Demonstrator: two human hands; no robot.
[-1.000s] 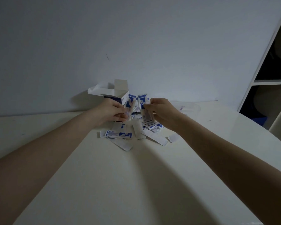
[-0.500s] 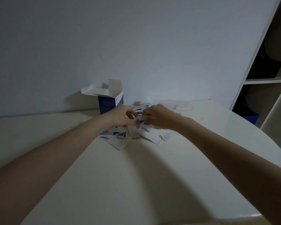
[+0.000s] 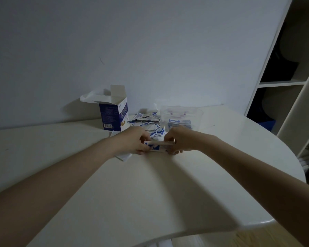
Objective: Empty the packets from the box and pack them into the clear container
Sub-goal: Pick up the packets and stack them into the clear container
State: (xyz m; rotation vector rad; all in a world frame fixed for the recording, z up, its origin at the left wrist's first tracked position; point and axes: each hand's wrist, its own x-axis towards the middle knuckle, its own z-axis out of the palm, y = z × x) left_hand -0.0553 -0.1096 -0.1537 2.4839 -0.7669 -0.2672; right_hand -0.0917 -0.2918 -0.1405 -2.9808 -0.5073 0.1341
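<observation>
A stack of white and blue packets (image 3: pixel 158 146) stands on edge on the white table (image 3: pixel 150 202). My left hand (image 3: pixel 132 141) grips its left end and my right hand (image 3: pixel 177 139) grips its right end. Behind my hands lies a loose pile of packets (image 3: pixel 146 122). The blue and white box (image 3: pixel 113 114) stands upright at the back left with its flaps open. The clear container (image 3: pixel 182 113) sits at the back right with a row of packets inside it.
A few packets (image 3: pixel 123 156) lie under my left wrist. A white shelf unit (image 3: pixel 292 82) stands to the right of the table. The wall runs along the table's far edge. The table's rounded front edge is near the bottom right.
My hands have drawn a gathered stack of packets out of the pile and toward me, and now hold it on edge on the table. The camera has tilted, bringing the container into view.
</observation>
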